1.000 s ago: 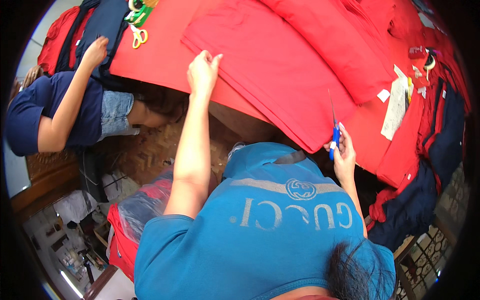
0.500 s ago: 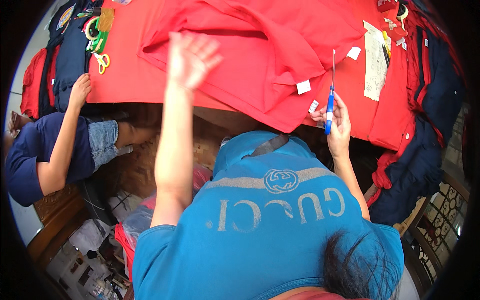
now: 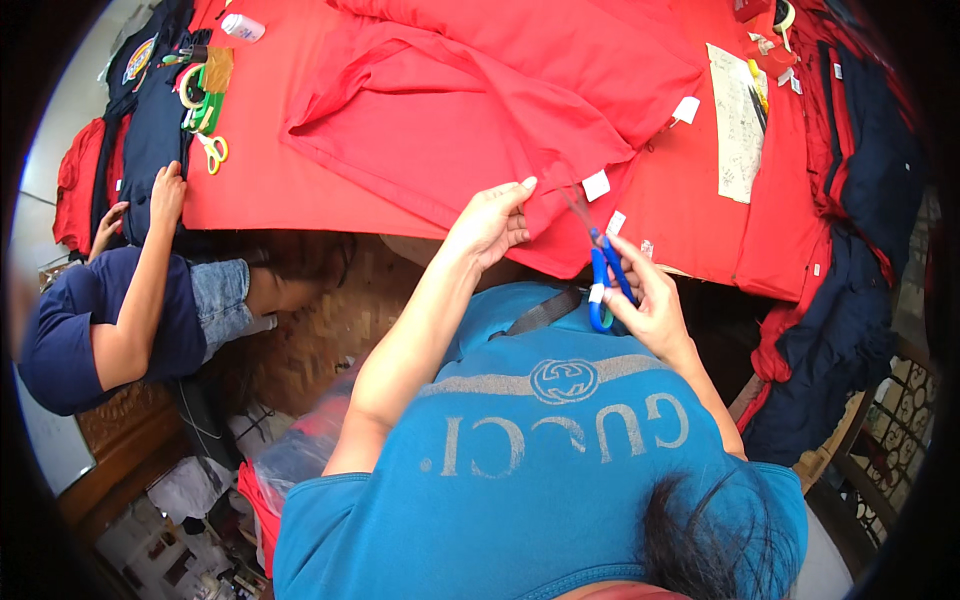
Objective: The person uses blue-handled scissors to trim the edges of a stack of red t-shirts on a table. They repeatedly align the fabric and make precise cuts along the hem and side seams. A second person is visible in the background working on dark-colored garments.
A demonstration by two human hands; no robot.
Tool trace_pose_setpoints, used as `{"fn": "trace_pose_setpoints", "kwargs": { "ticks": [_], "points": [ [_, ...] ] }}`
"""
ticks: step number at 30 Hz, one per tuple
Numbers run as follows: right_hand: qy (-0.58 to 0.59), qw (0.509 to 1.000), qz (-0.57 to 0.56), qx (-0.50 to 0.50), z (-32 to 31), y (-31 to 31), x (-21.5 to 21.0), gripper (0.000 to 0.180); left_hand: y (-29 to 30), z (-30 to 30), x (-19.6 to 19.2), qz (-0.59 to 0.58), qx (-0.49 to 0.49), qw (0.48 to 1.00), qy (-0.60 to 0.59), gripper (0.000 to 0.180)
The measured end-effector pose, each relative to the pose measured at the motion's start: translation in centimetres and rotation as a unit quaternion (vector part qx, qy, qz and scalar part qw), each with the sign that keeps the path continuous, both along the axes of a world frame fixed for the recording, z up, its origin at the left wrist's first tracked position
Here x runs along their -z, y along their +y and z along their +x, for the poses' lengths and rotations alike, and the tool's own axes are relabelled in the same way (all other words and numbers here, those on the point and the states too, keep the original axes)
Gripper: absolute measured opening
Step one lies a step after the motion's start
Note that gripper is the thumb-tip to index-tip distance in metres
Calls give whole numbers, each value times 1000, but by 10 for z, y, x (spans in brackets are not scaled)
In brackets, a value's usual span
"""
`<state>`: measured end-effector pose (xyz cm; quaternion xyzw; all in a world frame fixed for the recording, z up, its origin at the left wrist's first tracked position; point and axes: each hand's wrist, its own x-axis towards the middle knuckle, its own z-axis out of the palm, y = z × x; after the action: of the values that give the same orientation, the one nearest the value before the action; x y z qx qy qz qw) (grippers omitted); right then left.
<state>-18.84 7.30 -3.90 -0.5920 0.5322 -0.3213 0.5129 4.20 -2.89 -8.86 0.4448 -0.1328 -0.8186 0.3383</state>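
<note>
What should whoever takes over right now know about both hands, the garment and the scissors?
Left hand: pinching the near edge of the red garment on the red table.
Right hand: gripping blue scissors, blades pointing up at the garment edge beside a white tag.
Done: edge lifted, scissors at it.
Left: no cut visible yet.
A co-worker's hand rests on navy clothes at the far left.

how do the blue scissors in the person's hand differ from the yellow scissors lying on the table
The blue scissors are gripped in the right hand, blades up at the red garment that the left hand pinches; the yellow scissors lie untouched on the red table, beside green tape rolls. Handles differ: blue against yellow. The yellow pair looks smaller, being farther off. Both are hand scissors.
</note>
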Motion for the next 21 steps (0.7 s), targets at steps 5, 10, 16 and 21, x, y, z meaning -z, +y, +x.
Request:
{"fn": "trace_pose_setpoints", "kwargs": {
  "ticks": [5,10,16,21],
  "points": [
    [113,992,-35,-38,2,14,-10,62,11,-1,-14,-38,-75,993,80,10],
    [138,988,-76,-7,5,22,-5,61,21,-2,-28,-85,-73,992,57,14],
    [139,981,-135,-6,7,22,7,61,25,-7,-39,-111,-75,991,27,13],
    [73,995,-73,-1,10,18,2,58,25,-6,-37,-111,-71,990,39,14]
  ]
}}
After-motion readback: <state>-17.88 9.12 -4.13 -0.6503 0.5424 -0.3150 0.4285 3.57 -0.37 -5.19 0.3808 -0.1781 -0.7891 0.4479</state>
